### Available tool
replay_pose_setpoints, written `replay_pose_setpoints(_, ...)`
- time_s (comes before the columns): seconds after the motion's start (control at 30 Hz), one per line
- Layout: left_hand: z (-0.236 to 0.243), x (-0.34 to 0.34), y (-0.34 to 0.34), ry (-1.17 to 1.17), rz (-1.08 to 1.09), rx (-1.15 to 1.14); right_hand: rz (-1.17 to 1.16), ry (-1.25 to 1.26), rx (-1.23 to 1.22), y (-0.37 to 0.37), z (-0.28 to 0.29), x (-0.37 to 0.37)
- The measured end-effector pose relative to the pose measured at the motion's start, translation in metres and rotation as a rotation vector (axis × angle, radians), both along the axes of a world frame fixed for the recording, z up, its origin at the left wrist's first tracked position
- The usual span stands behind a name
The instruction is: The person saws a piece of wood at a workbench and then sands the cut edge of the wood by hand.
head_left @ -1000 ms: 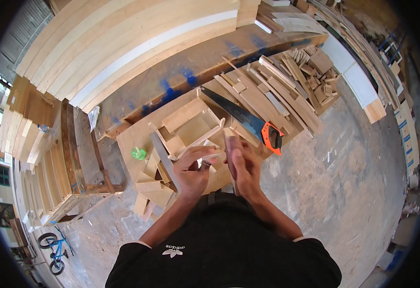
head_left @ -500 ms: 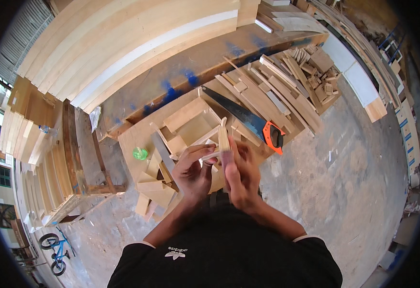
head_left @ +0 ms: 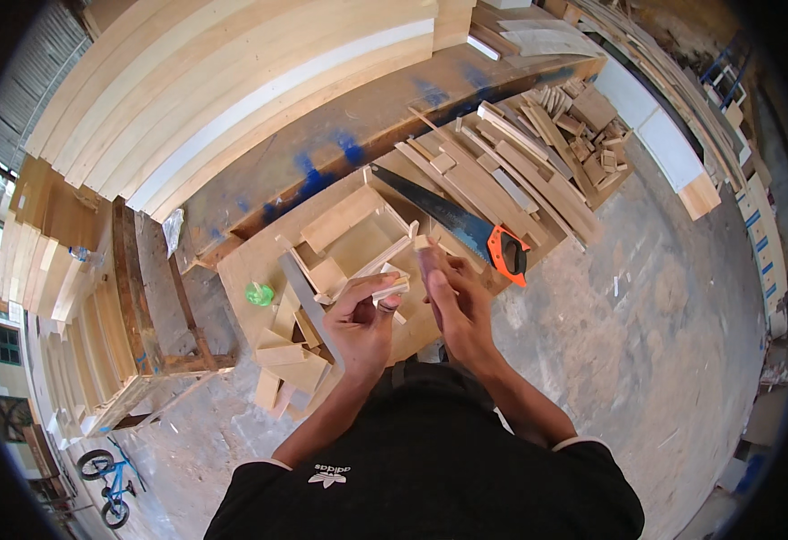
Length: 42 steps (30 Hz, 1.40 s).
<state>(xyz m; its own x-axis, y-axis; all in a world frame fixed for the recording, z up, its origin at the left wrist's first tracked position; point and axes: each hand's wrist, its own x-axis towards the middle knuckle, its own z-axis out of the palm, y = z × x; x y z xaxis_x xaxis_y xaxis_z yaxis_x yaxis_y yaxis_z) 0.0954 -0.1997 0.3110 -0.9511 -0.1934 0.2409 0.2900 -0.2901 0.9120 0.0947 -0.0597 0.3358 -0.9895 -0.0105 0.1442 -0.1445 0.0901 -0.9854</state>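
Left hand [head_left: 358,331] pinches a small wood piece [head_left: 396,288] between thumb and fingers, apparently leaving its end exposed; right hand [head_left: 462,310] curls around a block [head_left: 424,242], presumably for firm control.

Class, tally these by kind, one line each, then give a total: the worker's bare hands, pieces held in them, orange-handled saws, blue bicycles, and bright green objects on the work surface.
Bare hands: 2 (left hand, right hand)
Held pieces: 2 (pale piece, left; block, right)
Orange-handled saw: 1
Blue bicycle: 1
Bright green object: 1
Total: 7
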Motion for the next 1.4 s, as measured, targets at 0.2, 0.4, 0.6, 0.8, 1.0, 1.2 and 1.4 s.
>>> replay_pose_setpoints(0.2,0.010,-0.001,0.003,0.139,0.048,-0.099,0.041,-0.190,-0.173,-0.010,0.001,0.007)
replay_pose_setpoints(0.4,0.005,0.003,0.004,0.140,0.030,-0.085,-0.050,0.214,-0.008,-0.005,0.017,0.019)
replay_pose_setpoints(0.6,0.000,-0.002,-0.003,0.082,0.062,-0.057,-0.136,0.266,-0.068,-0.001,0.025,0.016)
replay_pose_setpoints(0.8,0.013,-0.007,-0.006,0.163,0.021,-0.136,0.062,-0.203,-0.054,0.008,-0.031,0.000)
replay_pose_setpoints(1.0,0.021,-0.017,-0.014,0.204,-0.082,-0.267,0.012,-0.068,-0.227,0.020,0.001,0.009)
replay_pose_setpoints(1.2,0.026,-0.017,-0.016,0.205,-0.106,-0.173,0.033,0.170,0.032,0.018,0.015,0.018)
replay_pose_setpoints(1.4,0.016,-0.014,-0.013,0.251,-0.045,-0.307,-0.059,0.276,0.186,0.011,0.025,0.024)
